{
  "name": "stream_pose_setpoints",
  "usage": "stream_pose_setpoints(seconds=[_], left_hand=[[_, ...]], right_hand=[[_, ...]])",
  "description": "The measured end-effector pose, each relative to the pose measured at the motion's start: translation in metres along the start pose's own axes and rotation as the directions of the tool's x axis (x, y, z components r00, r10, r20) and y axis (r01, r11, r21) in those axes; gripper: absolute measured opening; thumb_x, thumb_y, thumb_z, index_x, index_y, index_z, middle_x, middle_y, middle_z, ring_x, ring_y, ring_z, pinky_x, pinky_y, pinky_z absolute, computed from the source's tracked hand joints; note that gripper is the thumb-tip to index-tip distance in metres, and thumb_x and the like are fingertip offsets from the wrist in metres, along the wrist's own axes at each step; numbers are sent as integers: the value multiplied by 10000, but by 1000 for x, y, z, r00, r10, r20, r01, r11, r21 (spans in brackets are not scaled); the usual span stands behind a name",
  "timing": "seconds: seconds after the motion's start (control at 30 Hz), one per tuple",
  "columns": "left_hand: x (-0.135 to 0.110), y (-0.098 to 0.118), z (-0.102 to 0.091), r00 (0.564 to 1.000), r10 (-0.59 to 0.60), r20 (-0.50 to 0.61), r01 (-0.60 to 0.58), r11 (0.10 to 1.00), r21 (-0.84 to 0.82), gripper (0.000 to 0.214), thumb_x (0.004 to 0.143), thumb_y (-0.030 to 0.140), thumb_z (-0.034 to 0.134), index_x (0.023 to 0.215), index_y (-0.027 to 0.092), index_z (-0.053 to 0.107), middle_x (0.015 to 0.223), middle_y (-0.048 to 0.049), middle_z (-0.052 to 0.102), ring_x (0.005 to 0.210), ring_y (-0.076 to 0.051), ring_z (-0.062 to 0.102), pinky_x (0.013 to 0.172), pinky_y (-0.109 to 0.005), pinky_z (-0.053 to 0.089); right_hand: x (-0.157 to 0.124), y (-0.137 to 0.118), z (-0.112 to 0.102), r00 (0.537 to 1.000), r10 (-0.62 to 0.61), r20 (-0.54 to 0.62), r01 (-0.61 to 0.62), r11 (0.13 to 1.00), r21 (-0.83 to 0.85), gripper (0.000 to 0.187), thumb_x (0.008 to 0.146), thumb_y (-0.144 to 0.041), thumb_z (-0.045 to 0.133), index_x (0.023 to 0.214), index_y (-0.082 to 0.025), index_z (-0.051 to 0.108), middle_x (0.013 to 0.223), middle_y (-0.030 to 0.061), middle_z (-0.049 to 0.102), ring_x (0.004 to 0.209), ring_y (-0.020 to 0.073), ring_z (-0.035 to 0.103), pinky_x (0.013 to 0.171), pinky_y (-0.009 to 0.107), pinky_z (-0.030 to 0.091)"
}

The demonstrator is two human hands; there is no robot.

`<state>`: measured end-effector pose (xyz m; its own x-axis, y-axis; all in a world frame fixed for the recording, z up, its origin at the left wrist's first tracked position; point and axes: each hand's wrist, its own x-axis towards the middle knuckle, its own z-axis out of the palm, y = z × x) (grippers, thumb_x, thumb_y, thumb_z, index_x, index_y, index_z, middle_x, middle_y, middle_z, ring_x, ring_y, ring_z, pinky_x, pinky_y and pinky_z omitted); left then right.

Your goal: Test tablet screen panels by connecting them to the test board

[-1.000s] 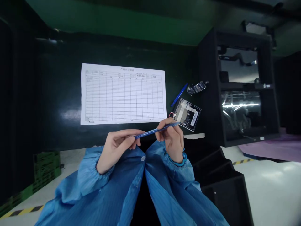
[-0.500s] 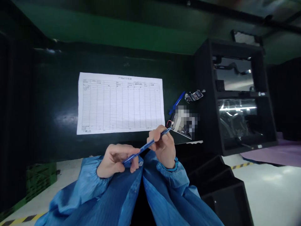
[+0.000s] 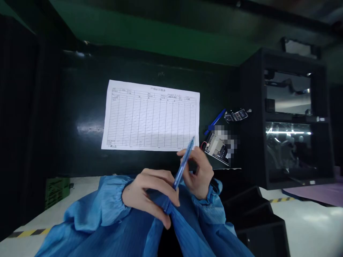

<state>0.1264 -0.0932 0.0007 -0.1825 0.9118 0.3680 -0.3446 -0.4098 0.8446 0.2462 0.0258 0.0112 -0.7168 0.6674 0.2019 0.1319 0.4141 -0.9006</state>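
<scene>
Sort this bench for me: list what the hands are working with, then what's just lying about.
In hand: blue pen, gripped by the right hand, with the left hand at its lower end; printed table sheet just beyond the pen's tip.
Lying about: second blue pen, metal clip, small circuit board, black rack, green crate.

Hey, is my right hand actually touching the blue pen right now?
Touching. The head view shows the right hand with its fingers closed around the blue pen, with no gap between them.
</scene>
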Motion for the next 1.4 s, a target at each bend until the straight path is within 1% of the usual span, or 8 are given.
stream_pose_setpoints(seconds=[0.17, 0.4, 0.53, 0.67, 0.77, 0.87, 1.1, 1.4], left_hand=[[21, 35, -13, 963, -180, 200, 77, 896, 438, 585, 844, 375, 739, 1382, 222, 566, 1055, -98, 736, 852, -208, 715, 781, -311, 606], [65, 77, -130, 941, -318, -115, 163, 126, 979, 667, 902, 616, 550, 1492, 335, 416, 1544, -47, 443, 1412, -379, 393, 1142, -605, 356], [69, 42, -187, 874, -486, 1, 80, 146, 986, 1077, 706, 827, 603, 1574, 296, 249, 1686, -50, 100, 1496, -501, 60, 1142, -762, 93], [60, 14, -205, 878, -478, 13, 77, 168, 983, 1165, 659, 839, 624, 1589, 324, 146, 1678, 46, -106, 1495, -500, -36, 1133, -748, -78], [58, 6, -210, 887, -460, 21, 81, 202, 976, 1204, 613, 840, 643, 1589, 343, 142, 1655, 106, -165, 1491, -492, -72, 1143, -683, -139], [61, 2, -214, 886, -463, 16, 93, 211, 973, 1236, 572, 837, 657, 1591, 349, 155, 1648, 133, -168, 1489, -486, -70, 1145, -626, -184], [67, 3, -207, 882, -470, -40, 154, 207, 966, 1345, 450, 864, 662, 1585, 269, 252, 1675, 72, -80, 1488, -491, -48, 1142, -560, -209], [65, 2, -204, 910, -414, -4, 113, 240, 964, 1278, 526, 880, 544, 1590, 238, 245, 1687, 47, -21, 1488, -470, -44, 1134, -535, -230]], right_hand=[[12, -3, -3, 983, -180, -30, 167, 954, -249, 175, 903, -130, 625, 1006, -272, 628, 932, -2, 749, 679, 136, 673, 663, 279, 572], [15, 24, 0, 963, -129, 235, 235, 828, -510, 164, 961, -238, 582, 1116, -192, 607, 1306, 106, 672, 1188, 269, 615, 1013, 459, 531], [8, 33, 0, 963, -103, 247, 226, 807, -545, 186, 982, -221, 531, 1150, -201, 610, 1333, 100, 657, 1217, 275, 596, 1046, 483, 506], [19, 10, 4, 994, -8, 106, 41, 951, -308, 313, 1013, -276, 438, 1314, -237, 514, 1192, 82, 700, 1031, 225, 673, 927, 433, 560], [40, -11, 22, 984, 117, 134, -113, 993, -37, 315, 1001, -290, 440, 1309, -240, 485, 1128, 64, 687, 834, 164, 657, 783, 362, 569], [58, -13, 49, 951, 185, 248, -207, 976, 63, 103, 947, -317, 573, 953, -216, 590, 826, -6, 659, 658, 107, 579, 604, 253, 493], [63, 11, 77, 950, 235, 207, -230, 972, -48, 362, 850, -355, 705, 690, -227, 406, 511, -105, 397, 430, 52, 338, 428, 216, 248], [62, 11, 77, 982, 97, 159, -63, 976, -210, 371, 868, -181, 561, 610, -221, 297, 537, -90, 271, 476, 55, 279, 473, 215, 250]])
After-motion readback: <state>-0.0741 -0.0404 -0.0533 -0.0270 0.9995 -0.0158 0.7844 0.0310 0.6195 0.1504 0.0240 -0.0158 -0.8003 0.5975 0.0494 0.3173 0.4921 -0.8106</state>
